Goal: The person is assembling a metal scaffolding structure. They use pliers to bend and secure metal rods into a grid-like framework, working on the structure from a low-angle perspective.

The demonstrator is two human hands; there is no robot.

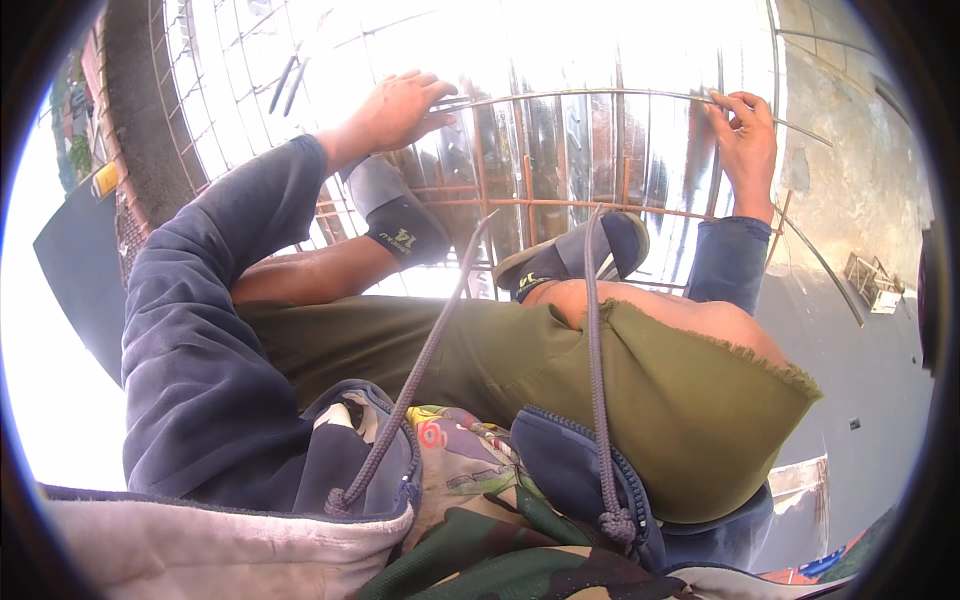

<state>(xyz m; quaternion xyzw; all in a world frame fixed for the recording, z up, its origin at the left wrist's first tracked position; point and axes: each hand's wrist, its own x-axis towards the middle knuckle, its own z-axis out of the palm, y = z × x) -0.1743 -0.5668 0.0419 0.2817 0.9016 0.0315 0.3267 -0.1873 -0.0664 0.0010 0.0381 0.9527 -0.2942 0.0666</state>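
A long thin steel rod (590, 92) is stretched crosswise in front of me, bowed slightly. My left hand (400, 112) has the rod between its thumb and fingers at the left. At the right, my right hand (743, 135) pinches the same rod, and its far end sticks out past the fingers. Under the rod lies shiny ribbed metal sheeting (545, 125), crossed by a grid of rusty reinforcing bars (560, 203). Beyond my left hand, a tool with two dark handles (288, 86) rests on the grid; glare hides its head.
My sandalled feet (400, 215) (590, 250) stand on the bars and sheeting. A concrete surface (825, 180) borders the sheeting at the right, with a loose dark bar (825, 270) angled over it. Further down is a small wooden frame (873, 283). A dark ledge (145, 110) runs along the left.
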